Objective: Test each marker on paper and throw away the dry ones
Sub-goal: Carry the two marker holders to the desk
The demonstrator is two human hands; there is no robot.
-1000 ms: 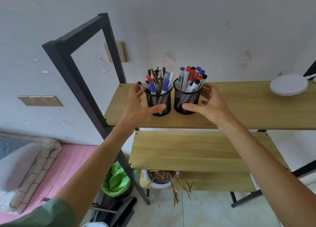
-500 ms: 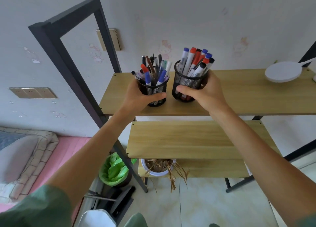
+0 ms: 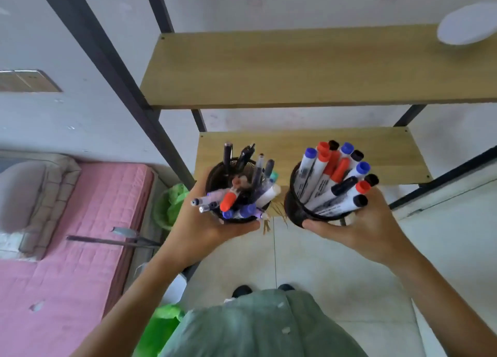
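Note:
Two black mesh pen cups hang in the air in front of the shelf unit. My left hand (image 3: 204, 230) grips the left cup (image 3: 215, 176), which is stuffed with several mixed pens and a few markers (image 3: 228, 199). My right hand (image 3: 357, 230) grips the right cup (image 3: 295, 211), which holds several white markers (image 3: 330, 179) with blue, red and black caps. Both cups tilt towards me, so I look down onto the caps. No paper is in view.
The wooden top shelf (image 3: 295, 68) stands bare apart from a white round dish (image 3: 468, 24) at its right end. A lower shelf (image 3: 309, 147) lies behind the cups. A green-lined bin (image 3: 169, 203) stands left of the frame's black leg, beside a pink mattress (image 3: 72, 249).
Both hands closed on the cups, lifted them off the top shelf and drew them down towards me. The camera has tipped downwards, showing the floor and my feet.

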